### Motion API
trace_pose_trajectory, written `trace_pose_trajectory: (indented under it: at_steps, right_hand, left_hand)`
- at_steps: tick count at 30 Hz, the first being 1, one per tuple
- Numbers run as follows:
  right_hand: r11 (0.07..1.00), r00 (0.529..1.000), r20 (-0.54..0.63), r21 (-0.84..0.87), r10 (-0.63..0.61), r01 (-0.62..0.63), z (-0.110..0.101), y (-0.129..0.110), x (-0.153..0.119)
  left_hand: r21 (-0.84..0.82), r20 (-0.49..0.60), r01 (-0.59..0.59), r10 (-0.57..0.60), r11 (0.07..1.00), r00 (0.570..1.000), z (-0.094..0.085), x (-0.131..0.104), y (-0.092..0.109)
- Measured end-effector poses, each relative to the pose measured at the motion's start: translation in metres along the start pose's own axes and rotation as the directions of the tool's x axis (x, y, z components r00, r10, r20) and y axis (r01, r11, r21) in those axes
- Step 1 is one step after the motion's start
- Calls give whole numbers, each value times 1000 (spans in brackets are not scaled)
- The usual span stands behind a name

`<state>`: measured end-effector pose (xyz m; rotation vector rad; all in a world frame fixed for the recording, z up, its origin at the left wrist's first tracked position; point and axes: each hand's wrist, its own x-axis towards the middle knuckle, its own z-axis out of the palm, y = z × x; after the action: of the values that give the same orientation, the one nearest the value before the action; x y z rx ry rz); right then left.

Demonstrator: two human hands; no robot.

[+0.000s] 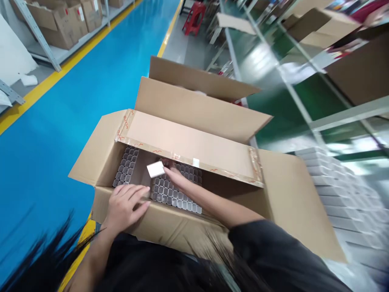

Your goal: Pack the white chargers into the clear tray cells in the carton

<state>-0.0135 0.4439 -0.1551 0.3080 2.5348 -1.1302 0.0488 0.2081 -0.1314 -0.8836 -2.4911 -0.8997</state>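
A large open cardboard carton stands in front of me, with rows of small clear tubes packed upright inside. Over its far half lies a taped cardboard panel. My left hand rests on the near rim with its fingers spread, holding nothing. Reaching in from the right, my right hand is partly hidden under the panel's edge. A small white piece is at its fingertips, above a gap between the tube groups.
Stacked white boxes stand at the right beside a carton flap. Behind is another open carton. A green-topped line runs along the right, and shelving with cartons is at the upper left. A red stool stands farther back.
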Motion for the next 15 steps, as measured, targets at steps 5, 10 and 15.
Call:
trace_pose_trajectory:
  at_steps: [5, 10, 15]
  right_hand:
    - [338, 978, 114, 940, -173, -49, -27, 1, -120]
    - [-120, 969, 50, 989, -243, -82, 2, -7, -189]
    - [-283, 948, -2, 955, -318, -93, 38, 1, -214]
  left_hand:
    - [-108, 38, 19, -15, 994, 999, -6, 0, 15]
    - [-421, -111, -219, 190, 880, 976, -15, 14, 71]
    - [-466, -147, -330, 295, 821, 944, -31, 12, 109]
